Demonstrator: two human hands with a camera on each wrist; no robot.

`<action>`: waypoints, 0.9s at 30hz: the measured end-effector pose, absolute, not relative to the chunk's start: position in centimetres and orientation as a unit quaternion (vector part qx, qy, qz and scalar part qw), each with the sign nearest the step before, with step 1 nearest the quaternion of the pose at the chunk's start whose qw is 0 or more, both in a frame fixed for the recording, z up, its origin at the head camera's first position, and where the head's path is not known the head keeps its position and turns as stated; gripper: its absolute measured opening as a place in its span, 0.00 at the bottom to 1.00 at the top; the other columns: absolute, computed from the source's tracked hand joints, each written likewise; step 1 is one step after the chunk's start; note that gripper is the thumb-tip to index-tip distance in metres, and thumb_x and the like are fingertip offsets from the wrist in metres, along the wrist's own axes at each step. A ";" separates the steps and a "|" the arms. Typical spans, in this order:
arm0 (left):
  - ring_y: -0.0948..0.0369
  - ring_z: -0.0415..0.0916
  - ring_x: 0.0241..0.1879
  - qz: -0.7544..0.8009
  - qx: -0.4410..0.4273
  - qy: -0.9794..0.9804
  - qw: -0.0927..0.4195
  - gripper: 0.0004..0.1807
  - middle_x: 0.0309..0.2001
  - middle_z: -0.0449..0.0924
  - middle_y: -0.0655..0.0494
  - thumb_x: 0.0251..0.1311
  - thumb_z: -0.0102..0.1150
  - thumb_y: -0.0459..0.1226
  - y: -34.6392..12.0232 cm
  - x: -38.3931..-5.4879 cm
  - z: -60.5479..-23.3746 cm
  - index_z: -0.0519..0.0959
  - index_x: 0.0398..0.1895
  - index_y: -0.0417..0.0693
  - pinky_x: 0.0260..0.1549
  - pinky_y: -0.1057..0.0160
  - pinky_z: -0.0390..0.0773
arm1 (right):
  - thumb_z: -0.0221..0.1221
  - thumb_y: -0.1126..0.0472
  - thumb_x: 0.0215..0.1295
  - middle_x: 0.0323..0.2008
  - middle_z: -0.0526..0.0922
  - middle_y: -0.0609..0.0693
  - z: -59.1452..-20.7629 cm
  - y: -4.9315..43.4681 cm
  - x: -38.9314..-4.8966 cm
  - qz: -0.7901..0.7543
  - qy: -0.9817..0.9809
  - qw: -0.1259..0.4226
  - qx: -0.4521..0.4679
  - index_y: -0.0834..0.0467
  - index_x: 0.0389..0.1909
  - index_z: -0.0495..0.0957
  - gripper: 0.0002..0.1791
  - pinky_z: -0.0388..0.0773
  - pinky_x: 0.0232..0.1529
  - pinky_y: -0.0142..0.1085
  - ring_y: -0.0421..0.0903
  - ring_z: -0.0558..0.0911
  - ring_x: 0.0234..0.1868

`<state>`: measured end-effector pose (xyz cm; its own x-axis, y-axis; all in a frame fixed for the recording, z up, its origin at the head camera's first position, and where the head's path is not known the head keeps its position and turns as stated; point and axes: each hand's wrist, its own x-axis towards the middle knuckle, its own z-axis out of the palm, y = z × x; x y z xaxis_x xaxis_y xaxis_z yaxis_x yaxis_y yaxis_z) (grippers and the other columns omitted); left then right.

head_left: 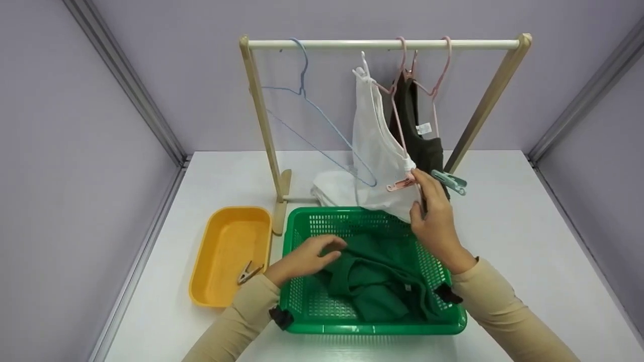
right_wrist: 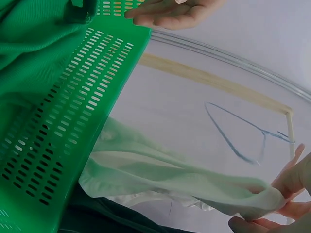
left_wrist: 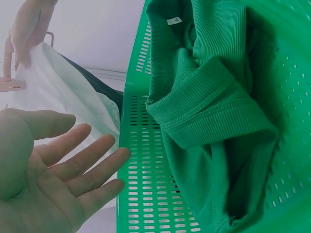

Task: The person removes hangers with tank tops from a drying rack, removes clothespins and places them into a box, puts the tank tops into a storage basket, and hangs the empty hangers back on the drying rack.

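So the left hand [head_left: 308, 259] is hovering over the green basket [head_left: 372, 328] with its fingers spread out and relaxed, palm facing the green garment [head_left: 375, 286] that's lying crumpled inside the basket. From the left wrist view the hand isn't gripping anything; the fingers are sitting just beside the ribbed edge of the green fabric, and I can't tell if they're actually touching it. Meanwhile the right hand [head_left: 435, 216] is reaching up past the far rim of the basket and pinching the corner of the white garment [head_left: 377, 151] between thumb and fingertips, right at the end of the pink hanger [head_left: 400, 100] where a pink clothespin [head_left: 401, 184] is sitting. The white piece is hanging from that hanger on the wooden rack [head_left: 382, 44], and its lower part is pooling on the tabletop [head_left: 503, 241] behind the basket. A dark garment [head_left: 420, 136] is hanging just beside it on another pink hanger, with a teal clothespin [head_left: 450, 182] near the right hand's knuckles. A blue hanger [head_left: 307, 100] is hanging bare further left on the rail. Off to the left of the basket there's a yellow tray [head_left: 221, 296] with one clothespin [head_left: 247, 273] lying in it, just beside the left sleeve.
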<state>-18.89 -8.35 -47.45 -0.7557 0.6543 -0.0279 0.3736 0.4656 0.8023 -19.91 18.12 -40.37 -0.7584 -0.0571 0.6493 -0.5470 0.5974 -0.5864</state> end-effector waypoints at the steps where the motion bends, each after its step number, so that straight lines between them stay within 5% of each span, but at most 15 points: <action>1: 0.49 0.72 0.62 0.417 0.306 0.839 0.169 0.18 0.59 0.75 0.41 0.72 0.46 0.37 -8.4 -18.9 -47.5 0.71 0.59 0.35 0.63 0.50 0.72 | 0.49 0.83 0.55 0.60 0.73 0.67 -40.4 18.2 -19.9 0.409 -0.843 0.299 0.180 0.68 0.63 0.68 0.31 0.70 0.66 0.41 0.61 0.73 0.62; 5: 0.49 0.72 0.62 0.421 0.302 0.838 0.172 0.18 0.60 0.75 0.41 0.73 0.46 0.38 -8.5 -18.8 -47.6 0.71 0.59 0.36 0.64 0.50 0.72 | 0.51 0.81 0.57 0.57 0.75 0.67 -40.3 18.2 -20.1 0.402 -0.846 0.300 0.179 0.69 0.61 0.69 0.28 0.66 0.64 0.21 0.59 0.75 0.59; 11: 0.49 0.72 0.63 0.423 0.296 0.839 0.173 0.19 0.60 0.75 0.42 0.73 0.45 0.39 -8.5 -18.6 -47.6 0.71 0.60 0.38 0.64 0.52 0.71 | 0.56 0.78 0.60 0.54 0.79 0.70 -39.8 17.7 -20.9 0.410 -0.851 0.288 0.157 0.75 0.57 0.70 0.22 0.78 0.55 0.48 0.62 0.80 0.56; 15: 0.49 0.72 0.63 0.424 0.295 0.839 0.173 0.19 0.60 0.75 0.42 0.73 0.45 0.39 -8.5 -18.5 -47.5 0.71 0.60 0.37 0.64 0.51 0.71 | 0.58 0.75 0.61 0.49 0.82 0.69 -39.6 17.5 -21.5 0.421 -0.856 0.272 0.127 0.74 0.53 0.73 0.19 0.81 0.48 0.48 0.61 0.84 0.50; 21: 0.48 0.71 0.63 0.424 0.289 0.840 0.176 0.19 0.61 0.75 0.42 0.73 0.45 0.39 -8.7 -18.6 -47.4 0.71 0.61 0.38 0.64 0.49 0.71 | 0.61 0.69 0.62 0.42 0.85 0.64 -39.3 17.3 -22.0 0.446 -0.859 0.245 0.058 0.70 0.45 0.77 0.11 0.83 0.44 0.27 0.55 0.87 0.44; 24: 0.48 0.71 0.64 0.426 0.280 0.843 0.173 0.19 0.61 0.74 0.42 0.73 0.45 0.39 -9.1 -18.8 -47.1 0.70 0.61 0.39 0.65 0.49 0.70 | 0.60 0.69 0.62 0.38 0.84 0.64 -39.1 17.1 -22.2 0.449 -0.854 0.259 0.047 0.70 0.42 0.76 0.09 0.74 0.38 0.13 0.52 0.86 0.39; 27: 0.47 0.70 0.64 0.436 0.270 0.842 0.167 0.19 0.61 0.74 0.41 0.73 0.46 0.39 -9.6 -19.1 -46.8 0.70 0.62 0.39 0.65 0.48 0.70 | 0.59 0.71 0.59 0.33 0.82 0.62 -39.1 17.0 -22.5 0.450 -0.843 0.291 0.048 0.70 0.39 0.74 0.09 0.67 0.35 0.11 0.49 0.82 0.35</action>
<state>-19.14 -9.60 -46.81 -0.7989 0.5997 -0.0459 0.3090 0.4748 0.8241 -22.55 17.02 -39.07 -0.8260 0.1814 0.5337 -0.3430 0.5896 -0.7312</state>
